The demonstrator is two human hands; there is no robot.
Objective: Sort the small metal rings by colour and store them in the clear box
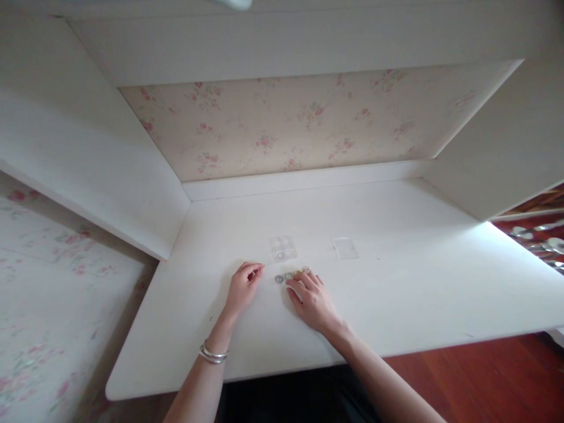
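My right hand (pixel 311 298) lies palm down on the white desk, fingers stretched out and apart, the fingertips touching a row of small rings. A dark grey ring (pixel 279 279) forms the left end of that row, and a pale greenish ring (pixel 289 275) sits beside it. More rings are partly hidden by the fingers. To the left, my left hand (pixel 244 286) rests on its side with thumb and fingertips pinched together; whatever is between them, if anything, is too small to make out. Behind the rings stands a clear divided box (pixel 283 248), with a ring (pixel 281 255) in a front compartment.
A clear flat lid (pixel 345 248) lies on the white desk (pixel 396 282) right of the box. White panels (pixel 136 147) bound the desk at left and right, with a floral wall (pixel 291 126) at the back. Shiny objects (pixel 541 235) sit beyond the right edge.
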